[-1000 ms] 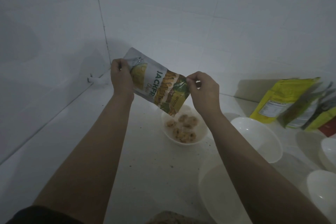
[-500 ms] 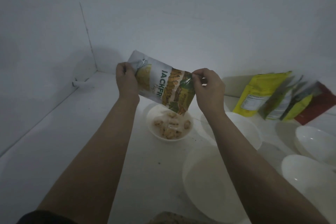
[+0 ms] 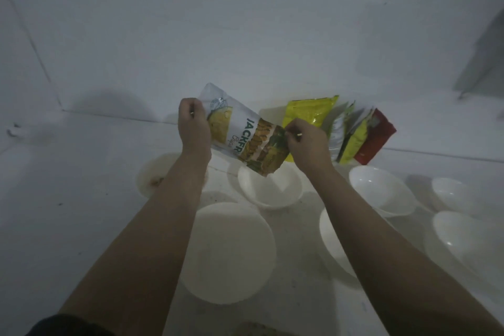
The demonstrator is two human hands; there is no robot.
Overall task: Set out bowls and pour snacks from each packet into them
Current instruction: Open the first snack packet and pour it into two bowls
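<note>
I hold a jackfruit chips packet (image 3: 242, 133) tilted in the air, its lower corner pointing down over an empty white bowl (image 3: 270, 188). My left hand (image 3: 193, 128) grips its upper left edge. My right hand (image 3: 305, 142) pinches its right edge. A white bowl with some snack pieces (image 3: 152, 174) sits to the left, partly hidden by my left forearm. Several more empty white bowls stand around: a large one (image 3: 231, 251) in front, one (image 3: 381, 191) to the right.
Several other snack packets, yellow (image 3: 308, 112), green and red (image 3: 379, 136), lean against the white tiled wall at the back. More white bowls (image 3: 461, 240) stand at the right. The white counter meets walls at the left and the back.
The view and both hands have shifted right. The packet, earlier over the bowl with snack pieces, now hangs over the empty bowl beside it. Both hands keep their hold.
</note>
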